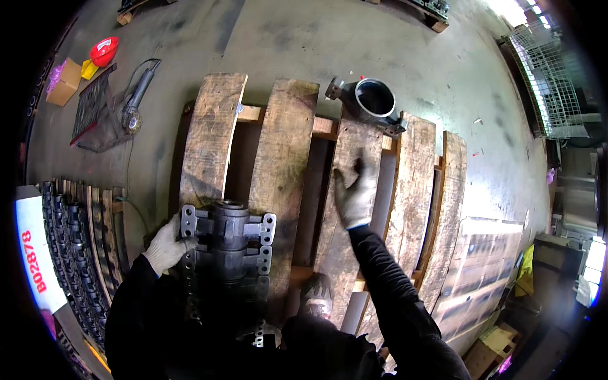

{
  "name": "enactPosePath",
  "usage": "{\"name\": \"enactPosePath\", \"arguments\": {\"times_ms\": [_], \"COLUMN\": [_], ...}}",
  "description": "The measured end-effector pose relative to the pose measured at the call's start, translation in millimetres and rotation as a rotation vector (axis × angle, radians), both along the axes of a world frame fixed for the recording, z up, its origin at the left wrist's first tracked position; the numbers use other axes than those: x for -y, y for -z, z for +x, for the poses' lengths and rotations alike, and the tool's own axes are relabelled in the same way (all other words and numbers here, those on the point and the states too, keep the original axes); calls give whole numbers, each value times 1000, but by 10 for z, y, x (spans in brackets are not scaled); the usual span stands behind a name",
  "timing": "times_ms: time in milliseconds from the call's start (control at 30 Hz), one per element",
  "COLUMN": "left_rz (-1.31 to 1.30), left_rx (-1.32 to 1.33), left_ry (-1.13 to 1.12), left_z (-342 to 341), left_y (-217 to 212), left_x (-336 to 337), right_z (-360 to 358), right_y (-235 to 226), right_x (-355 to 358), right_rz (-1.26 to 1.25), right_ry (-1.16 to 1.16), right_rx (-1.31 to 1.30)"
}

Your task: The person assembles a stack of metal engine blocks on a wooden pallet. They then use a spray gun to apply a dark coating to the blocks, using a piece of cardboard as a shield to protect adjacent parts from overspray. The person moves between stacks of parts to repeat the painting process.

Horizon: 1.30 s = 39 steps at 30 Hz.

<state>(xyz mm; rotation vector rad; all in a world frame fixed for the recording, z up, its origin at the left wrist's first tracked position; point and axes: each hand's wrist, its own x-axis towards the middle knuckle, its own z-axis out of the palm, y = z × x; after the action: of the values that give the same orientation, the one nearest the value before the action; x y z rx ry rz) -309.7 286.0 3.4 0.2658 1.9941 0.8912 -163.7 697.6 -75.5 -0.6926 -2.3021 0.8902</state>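
Out at the left edge now, a smooth white board with red characters, and just beside it a tight row of dark, knobbly metal parts. Farther off on that side, a crisp-edged cardboard box, then a glossy red helmet, then, down on smooth gray concrete, a slim power tool with a round, coarse-looking head.

Coming in, and here, the left grip: pale knitted glove, pinching the flat, drilled left flange of a barrel-bodied casting. Dull dark metal, thick-waisted, with round-cornered, holed plates on both sides. Placed at the near left of a rough, scuffed plank pallet, right up against a matching casting on the near side.

On to the middle: a worn shoe near the pallet's near end. Then the right grip, spread, thumb well away from dark-smudged fingers, nothing held, above a grainy plank. Just beyond and to the right, a ring-shaped casting, deep round bore, bright machined rim, on the pallet's far end. Far right, a wire-mesh cage, all thin pale squares.
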Motion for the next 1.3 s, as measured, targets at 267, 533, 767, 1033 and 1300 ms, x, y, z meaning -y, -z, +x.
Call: {"name": "enactPosePath", "arguments": {"times_ms": [267,533,767,1033,1300], "left_rz": [-273,273,266,395,311], "left_rx": [-304,-731,418,902,745], "left_ry": [113,152,73,-548,-487], "left_z": [-115,245,1147,1695,1400], "left_y": [-281,-350,98,133,284], "left_x": [-308,-1098,-2059,-2400,-2232], "right_z": [-457,-286,757,1301,678], "right_y": [72,-397,-819,-960,-853], "right_x": [-2059,-1057,-1,807,-620], "right_rz": [96,-77,-1090,-1425,-9], "right_ry": [-70,15,215,251,0], "right_rx": [367,481,90,181,189]}}
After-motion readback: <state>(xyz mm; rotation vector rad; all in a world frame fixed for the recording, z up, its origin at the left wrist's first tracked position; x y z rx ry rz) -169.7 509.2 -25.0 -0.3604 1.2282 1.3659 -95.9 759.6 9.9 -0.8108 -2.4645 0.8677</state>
